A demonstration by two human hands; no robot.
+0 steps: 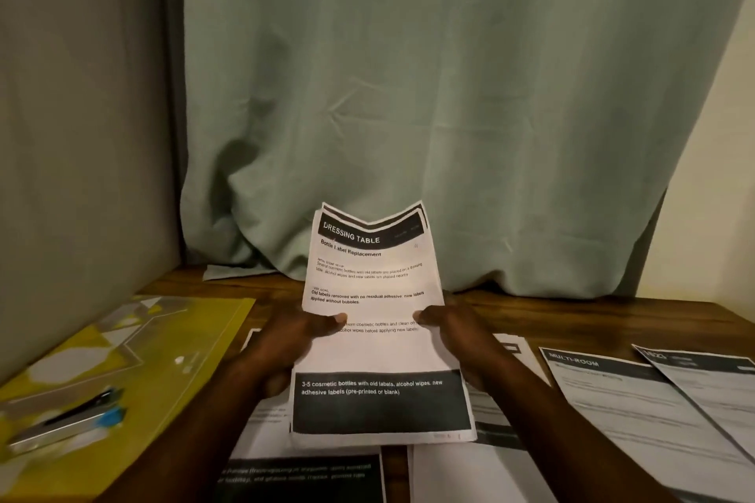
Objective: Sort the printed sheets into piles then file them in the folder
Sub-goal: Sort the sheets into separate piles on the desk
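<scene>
A stack of printed sheets (369,323) is held up above the middle of the tabletop (572,314). The left hand (294,343) holds its left edge and the right hand (457,335) holds its right edge. More sheets (470,474) lie on the tabletop under the stack. The folder (135,359) lies to the left, with a clip (65,421) on it. Two sheets (653,421) lie to the right, one overlapping the other. A curtain (408,94) hangs behind the tabletop.

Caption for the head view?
Both hands hold up "Dressing Table" sheets above sorted piles, yellow folder alongside.
</scene>
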